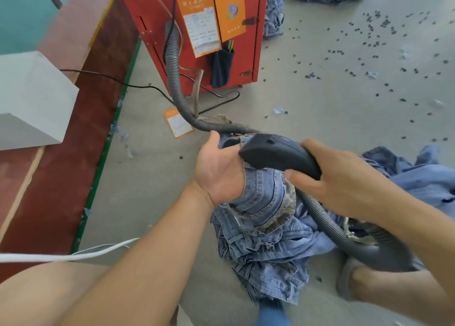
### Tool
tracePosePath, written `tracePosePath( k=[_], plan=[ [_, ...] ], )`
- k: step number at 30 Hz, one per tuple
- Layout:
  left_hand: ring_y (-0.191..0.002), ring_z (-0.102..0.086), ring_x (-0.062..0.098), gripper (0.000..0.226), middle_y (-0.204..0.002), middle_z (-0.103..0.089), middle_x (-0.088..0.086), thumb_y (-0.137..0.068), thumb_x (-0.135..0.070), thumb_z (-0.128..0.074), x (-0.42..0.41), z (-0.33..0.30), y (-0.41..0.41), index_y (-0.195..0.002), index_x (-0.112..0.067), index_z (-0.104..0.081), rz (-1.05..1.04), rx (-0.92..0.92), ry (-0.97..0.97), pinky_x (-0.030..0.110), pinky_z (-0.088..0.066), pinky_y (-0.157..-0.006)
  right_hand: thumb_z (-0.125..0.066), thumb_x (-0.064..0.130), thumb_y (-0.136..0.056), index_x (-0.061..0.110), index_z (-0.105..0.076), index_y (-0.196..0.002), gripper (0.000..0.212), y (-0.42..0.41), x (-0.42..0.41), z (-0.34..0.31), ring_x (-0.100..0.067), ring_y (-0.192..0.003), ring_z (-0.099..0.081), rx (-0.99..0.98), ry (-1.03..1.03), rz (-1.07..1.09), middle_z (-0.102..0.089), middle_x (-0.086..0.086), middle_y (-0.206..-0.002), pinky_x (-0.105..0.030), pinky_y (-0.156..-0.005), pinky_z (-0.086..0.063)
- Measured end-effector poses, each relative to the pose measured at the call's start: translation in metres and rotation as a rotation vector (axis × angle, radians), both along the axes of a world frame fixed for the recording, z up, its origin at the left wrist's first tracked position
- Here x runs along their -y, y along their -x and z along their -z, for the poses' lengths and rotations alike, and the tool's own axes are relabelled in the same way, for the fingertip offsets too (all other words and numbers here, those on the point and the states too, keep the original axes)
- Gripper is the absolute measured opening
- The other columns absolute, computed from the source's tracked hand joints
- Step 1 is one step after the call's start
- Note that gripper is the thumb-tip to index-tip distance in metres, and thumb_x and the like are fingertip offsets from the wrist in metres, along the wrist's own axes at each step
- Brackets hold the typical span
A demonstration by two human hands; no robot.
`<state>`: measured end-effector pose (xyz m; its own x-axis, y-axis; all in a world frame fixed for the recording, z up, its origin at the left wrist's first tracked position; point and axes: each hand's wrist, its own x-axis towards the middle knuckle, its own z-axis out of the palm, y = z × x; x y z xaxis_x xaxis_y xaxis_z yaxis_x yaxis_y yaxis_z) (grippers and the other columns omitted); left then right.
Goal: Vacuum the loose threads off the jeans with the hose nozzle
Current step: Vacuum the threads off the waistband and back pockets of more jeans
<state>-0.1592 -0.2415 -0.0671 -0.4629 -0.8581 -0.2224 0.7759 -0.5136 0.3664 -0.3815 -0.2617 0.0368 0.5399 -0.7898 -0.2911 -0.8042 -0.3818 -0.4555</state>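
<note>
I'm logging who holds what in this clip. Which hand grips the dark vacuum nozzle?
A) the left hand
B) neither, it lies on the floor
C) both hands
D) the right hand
D: the right hand curls round the rear of the nozzle, while the left hand holds the jeans up under it.

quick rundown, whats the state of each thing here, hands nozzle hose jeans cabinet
left hand: palm up, gripping the jeans from beneath
right hand: curled round the nozzle's rear
nozzle: held over the jeans by the left hand
hose: runs from the cabinet along the floor behind the jeans
jeans: bunched, upper part lifted, rest crumpled on the floor
red cabinet: upright, door shut, orange papers on its front
</note>
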Motion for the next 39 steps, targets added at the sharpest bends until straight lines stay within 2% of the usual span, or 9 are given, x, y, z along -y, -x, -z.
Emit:
tracePosePath(
  k=[6,12,15,18,26,33,34,35,39],
  plan=[
    [-0.133,-0.053,0.037,0.098,-0.145,-0.057,0.024,-0.098,-0.079,-0.016,-0.032,0.018,0.034,-0.144,-0.003,-0.057,-0.014,0.209,-0.286,0.049,-0.035,-0.119,-0.059,0.073,-0.082,0.041,-0.054,-0.095,0.034,0.02,0.025,-0.005,-0.026,-0.034,-0.06,0.365,-0.017,0.276,-0.066,-0.007,-0.054,-0.037,-0.033,-0.049],
    [-0.066,-0.061,0.022,0.015,-0.08,-0.06,0.01,-0.095,0.002,-0.049,-0.051,0.049,0.033,-0.091,-0.01,-0.057,-0.115,0.522,-0.491,0.025,-0.052,-0.064,-0.054,0.097,-0.072,0.036,-0.057,-0.115,0.075,0.071,0.032,0.008,-0.033,-0.029,-0.055,0.124,-0.189,0.298,-0.058,-0.013,-0.042,-0.038,-0.034,-0.052],
    [-0.086,-0.062,0.027,0.041,-0.093,-0.065,0.011,-0.089,0.018,-0.048,-0.053,0.045,0.025,-0.109,-0.015,-0.063,-0.183,0.549,-0.398,0.035,-0.055,-0.075,-0.048,0.102,-0.069,0.033,-0.056,-0.114,0.082,0.059,0.026,0.006,-0.028,-0.029,-0.056,0.06,-0.216,0.219,-0.06,-0.011,-0.044,-0.026,-0.031,-0.045],
    [-0.088,-0.068,0.027,0.019,-0.099,-0.07,0.011,-0.093,-0.011,-0.061,-0.053,0.032,0.02,-0.112,-0.014,-0.064,-0.191,0.373,-0.318,0.047,-0.057,-0.084,-0.045,0.102,-0.068,0.036,-0.055,-0.111,0.079,0.042,0.018,-0.004,-0.025,-0.031,-0.056,0.034,-0.197,0.162,-0.062,-0.009,-0.047,-0.022,-0.033,-0.044],
    [-0.114,-0.065,0.027,0.074,-0.135,-0.061,0.01,-0.1,0.013,-0.05,-0.05,0.026,0.028,-0.156,-0.03,-0.028,-0.113,0.588,-0.161,0.053,-0.049,-0.107,-0.059,0.057,-0.086,0.048,-0.047,-0.09,0.015,0.012,0.003,-0.013,-0.013,-0.031,-0.054,-0.074,-0.137,0.029,-0.064,0.003,-0.05,-0.025,-0.035,-0.043],
    [-0.072,-0.054,0.01,0.054,-0.109,-0.068,-0.007,-0.105,-0.001,-0.046,-0.05,0.034,0.032,-0.152,-0.029,-0.046,0.041,1.175,0.115,0.031,-0.048,-0.069,-0.058,0.053,-0.091,0.031,-0.052,-0.092,0.023,-0.004,0.016,0.006,-0.017,-0.041,-0.06,0.056,-0.047,0.192,-0.065,-0.006,-0.053,-0.039,-0.055,-0.053],
    [-0.074,-0.036,0.008,0.054,-0.12,-0.067,-0.007,-0.106,-0.003,-0.045,-0.049,0.033,0.031,-0.152,-0.031,-0.045,0.047,1.242,0.179,0.032,-0.051,-0.078,-0.057,0.054,-0.091,0.033,-0.051,-0.092,0.021,0.002,0.017,0.004,-0.022,-0.04,-0.061,0.093,-0.056,0.217,-0.065,-0.009,-0.05,-0.039,-0.054,-0.053],
    [-0.122,-0.043,0.003,0.054,-0.135,-0.062,-0.005,-0.106,-0.004,-0.045,-0.049,0.033,0.031,-0.154,-0.03,-0.044,0.05,1.328,0.251,0.035,-0.05,-0.096,-0.057,0.053,-0.09,0.037,-0.051,-0.091,0.018,0.008,0.016,-0.001,-0.025,-0.038,-0.06,0.105,-0.084,0.209,-0.063,-0.011,-0.048,-0.037,-0.05,-0.052],
    [-0.143,-0.035,0.032,0.053,-0.152,-0.05,0.006,-0.099,0.002,-0.045,-0.047,0.041,0.038,-0.147,-0.019,-0.052,0.108,1.732,0.531,0.04,-0.021,-0.121,-0.061,0.055,-0.09,0.042,-0.051,-0.095,0.017,0.013,0.007,-0.006,-0.014,-0.032,-0.056,-0.101,-0.21,0.045,-0.065,0.002,-0.051,-0.022,-0.038,-0.044]
  ],
)
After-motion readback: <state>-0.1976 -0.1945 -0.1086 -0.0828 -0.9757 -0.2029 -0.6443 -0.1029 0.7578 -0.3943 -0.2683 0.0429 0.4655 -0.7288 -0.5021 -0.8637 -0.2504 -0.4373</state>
